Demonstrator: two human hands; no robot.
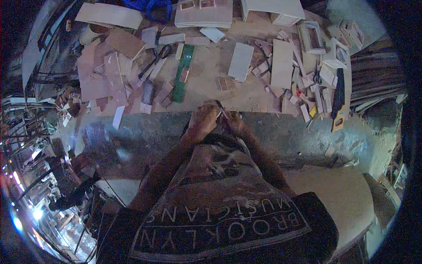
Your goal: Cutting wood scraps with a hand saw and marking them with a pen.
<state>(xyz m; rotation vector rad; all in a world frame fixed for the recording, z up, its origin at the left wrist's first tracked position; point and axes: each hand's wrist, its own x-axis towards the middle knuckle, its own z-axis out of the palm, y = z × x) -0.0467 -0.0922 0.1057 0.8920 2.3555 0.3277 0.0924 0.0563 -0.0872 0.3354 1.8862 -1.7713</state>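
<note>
Close together at the near edge of the workbench, my two hands meet in front of my body. My left hand is closed, its fingers curled. Beside it, my right hand is also closed. A thin, dark, narrow piece with a pale edge shows between them, too small and dim to name. Which hand grips it I cannot tell. Just beyond my hands, a few small wood pieces lie on the bench, with a pale rectangular board farther off.
Wood offcuts crowd the left, next to a long green strip. To the right lie scissors, a board and a handsaw overhanging the near edge. Pale box-like wooden pieces stand at the back.
</note>
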